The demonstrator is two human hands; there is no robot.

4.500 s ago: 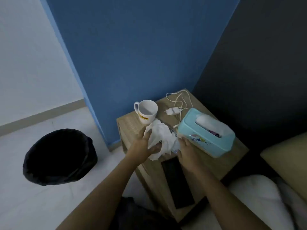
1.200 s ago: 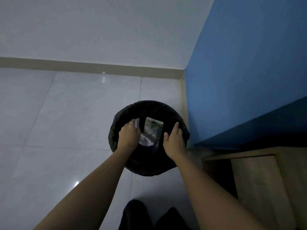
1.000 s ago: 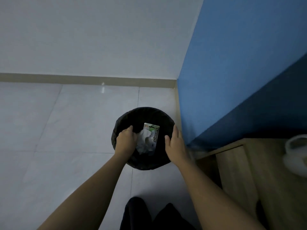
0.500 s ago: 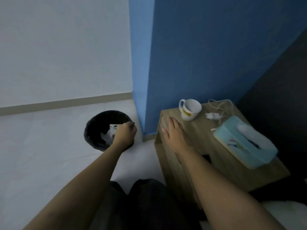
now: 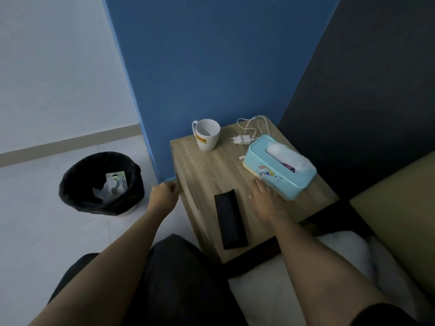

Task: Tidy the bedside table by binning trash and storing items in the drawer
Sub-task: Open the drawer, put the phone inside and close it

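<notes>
The wooden bedside table (image 5: 211, 170) carries a white mug (image 5: 207, 135) at its back left, a white charger with cable (image 5: 247, 135), a light blue tissue box (image 5: 280, 167) and a flat black case (image 5: 229, 218) near the front. My right hand (image 5: 266, 198) lies flat on the tabletop with its fingers against the tissue box's near corner. My left hand (image 5: 163, 196) hovers loosely curled beside the table's left front corner, holding nothing. The black bin (image 5: 101, 182) on the floor holds crumpled white tissue and a wrapper (image 5: 114, 187).
A blue wall stands behind the table and a dark headboard panel to its right. A bed with a white pillow (image 5: 329, 260) and a tan cushion (image 5: 400, 208) borders the table's right side. Light tiled floor surrounds the bin.
Both hands let the tissue and wrapper drop into the bin, then came back to the table. My right hand slid rightward to the tissue box; my left came away from the bin.
</notes>
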